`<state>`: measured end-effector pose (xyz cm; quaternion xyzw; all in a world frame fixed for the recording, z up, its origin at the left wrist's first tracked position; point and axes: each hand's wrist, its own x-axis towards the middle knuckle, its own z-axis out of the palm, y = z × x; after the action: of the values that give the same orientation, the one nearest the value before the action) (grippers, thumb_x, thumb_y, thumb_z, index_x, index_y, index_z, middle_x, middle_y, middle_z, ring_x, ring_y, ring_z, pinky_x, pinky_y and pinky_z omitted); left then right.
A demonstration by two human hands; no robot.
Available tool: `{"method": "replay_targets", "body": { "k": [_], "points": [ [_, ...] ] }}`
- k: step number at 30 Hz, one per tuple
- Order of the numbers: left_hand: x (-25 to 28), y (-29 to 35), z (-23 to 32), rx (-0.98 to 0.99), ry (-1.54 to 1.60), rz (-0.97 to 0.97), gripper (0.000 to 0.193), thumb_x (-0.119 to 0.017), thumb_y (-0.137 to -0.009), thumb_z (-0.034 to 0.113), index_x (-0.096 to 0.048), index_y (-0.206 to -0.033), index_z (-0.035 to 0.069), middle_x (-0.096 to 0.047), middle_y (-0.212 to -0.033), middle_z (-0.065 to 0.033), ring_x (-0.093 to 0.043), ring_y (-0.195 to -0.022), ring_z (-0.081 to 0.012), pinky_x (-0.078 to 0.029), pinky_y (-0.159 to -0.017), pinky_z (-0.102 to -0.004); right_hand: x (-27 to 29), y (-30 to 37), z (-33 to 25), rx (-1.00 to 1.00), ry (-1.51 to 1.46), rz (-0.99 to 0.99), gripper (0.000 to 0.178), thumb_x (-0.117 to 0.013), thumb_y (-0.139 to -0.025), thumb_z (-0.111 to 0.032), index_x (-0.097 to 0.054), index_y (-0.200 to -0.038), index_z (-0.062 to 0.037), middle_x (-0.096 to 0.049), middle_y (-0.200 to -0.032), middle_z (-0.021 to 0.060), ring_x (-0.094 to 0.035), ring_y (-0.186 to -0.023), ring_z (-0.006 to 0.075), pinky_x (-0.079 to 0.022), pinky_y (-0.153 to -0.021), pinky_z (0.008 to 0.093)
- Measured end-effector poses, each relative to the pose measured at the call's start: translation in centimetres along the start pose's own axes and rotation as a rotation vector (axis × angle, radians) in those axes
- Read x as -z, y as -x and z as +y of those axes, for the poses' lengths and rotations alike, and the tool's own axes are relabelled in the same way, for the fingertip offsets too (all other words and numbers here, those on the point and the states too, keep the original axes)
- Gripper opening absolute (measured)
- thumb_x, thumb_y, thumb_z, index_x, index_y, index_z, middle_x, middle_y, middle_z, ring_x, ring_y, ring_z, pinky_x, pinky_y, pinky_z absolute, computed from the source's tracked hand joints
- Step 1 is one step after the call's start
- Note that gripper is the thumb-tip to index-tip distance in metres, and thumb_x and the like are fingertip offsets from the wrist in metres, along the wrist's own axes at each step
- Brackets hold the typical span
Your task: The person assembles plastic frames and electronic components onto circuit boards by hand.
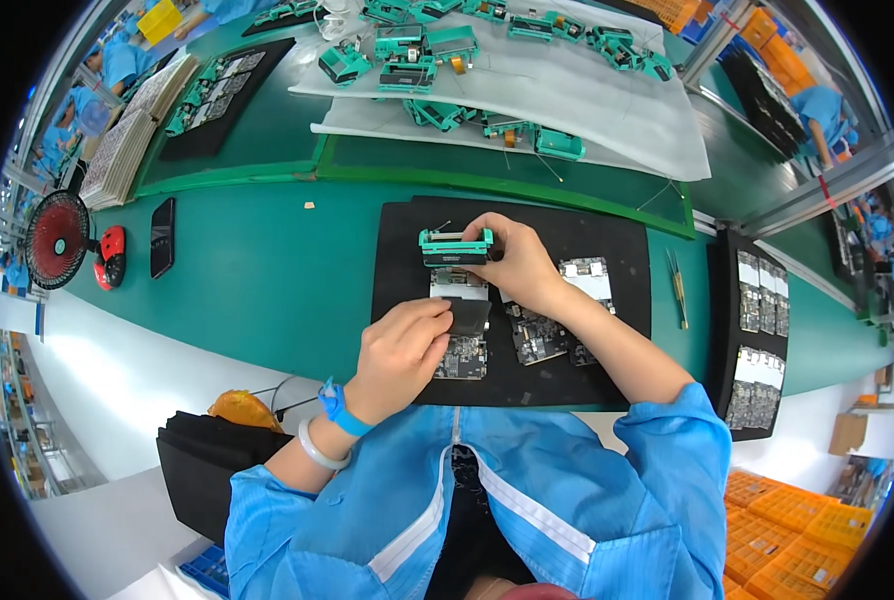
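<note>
My right hand (515,262) is closed on the right end of a green plastic module (433,245) with a black part along its front, tilted up above the black foam mat (397,232). Pinched in the fingers of my left hand (403,348) is a dark, flat square piece (473,317). It is over a circuit board (463,360) with a white strip, part of which the piece and my fingers hide. To the right, another circuit board (537,338) lies at a slant on the mat. Beside it is a further board with a white area (593,284), partly covered by my right forearm.
Tweezers (677,290) lie right of the mat, near a black tray (732,345) of boards. Beyond a green ledge (407,178), several green modules (407,75) rest on white foam sheets (657,125). A phone (163,238) and red fan (57,240) are at left.
</note>
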<state>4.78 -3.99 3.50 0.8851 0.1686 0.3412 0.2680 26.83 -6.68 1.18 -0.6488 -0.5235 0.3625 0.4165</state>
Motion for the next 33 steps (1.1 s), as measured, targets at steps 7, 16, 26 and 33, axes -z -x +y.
{"method": "replay_targets", "body": {
  "k": [7, 16, 26, 33],
  "points": [
    [-1.3, -0.8, -0.2, -0.154, -0.198, -0.004, 0.016, -0.074, -0.074, -0.005, -0.067, -0.089, -0.003, -0.070, -0.103, -0.0137, -0.070, -0.097, -0.0299, -0.060, -0.079, -0.0366, 0.2, -0.1, 0.2, -0.003, 0.012, 0.003, 0.028, -0.077, -0.078, 0.004, -0.060, -0.100, -0.0020, -0.065, -0.090, 0.0025, -0.062, -0.078, 0.0086, -0.053, -0.067, 0.0254],
    [-2.6, -0.8, -0.8, -0.238, -0.310, 0.018, 0.009, -0.073, -0.078, -0.004, -0.065, -0.084, -0.003, -0.070, -0.101, -0.0158, -0.070, -0.097, -0.0309, -0.060, -0.076, -0.0365, -0.2, 0.6, 0.5, 0.050, 0.040, 0.036, 0.031, -0.074, -0.074, 0.009, -0.061, -0.099, -0.0026, -0.066, -0.092, 0.0032, -0.062, -0.080, 0.0097, -0.053, -0.070, 0.0267],
    [-3.0, -0.7, -1.0, -0.253, -0.321, 0.058, 0.009, -0.072, -0.078, -0.004, -0.064, -0.083, -0.003, -0.070, -0.099, -0.0162, -0.071, -0.094, -0.0319, -0.060, -0.074, -0.0373, -0.5, 0.8, 0.9, 0.077, 0.008, 0.078, 0.027, -0.075, -0.076, 0.007, -0.063, -0.098, -0.0023, -0.067, -0.094, 0.0029, -0.060, -0.082, 0.0093, -0.051, -0.073, 0.0256],
    [-3.4, -0.7, -1.5, -0.273, -0.349, 0.050, 0.009, -0.072, -0.078, -0.003, -0.064, -0.083, -0.002, -0.070, -0.100, -0.0157, -0.070, -0.093, -0.0307, -0.060, -0.075, -0.0371, -0.5, 0.9, 0.7, 0.079, 0.042, 0.071, 0.026, -0.074, -0.076, 0.005, -0.063, -0.099, -0.0025, -0.068, -0.092, 0.0033, -0.061, -0.081, 0.0094, -0.051, -0.073, 0.0260]
  ]
}}
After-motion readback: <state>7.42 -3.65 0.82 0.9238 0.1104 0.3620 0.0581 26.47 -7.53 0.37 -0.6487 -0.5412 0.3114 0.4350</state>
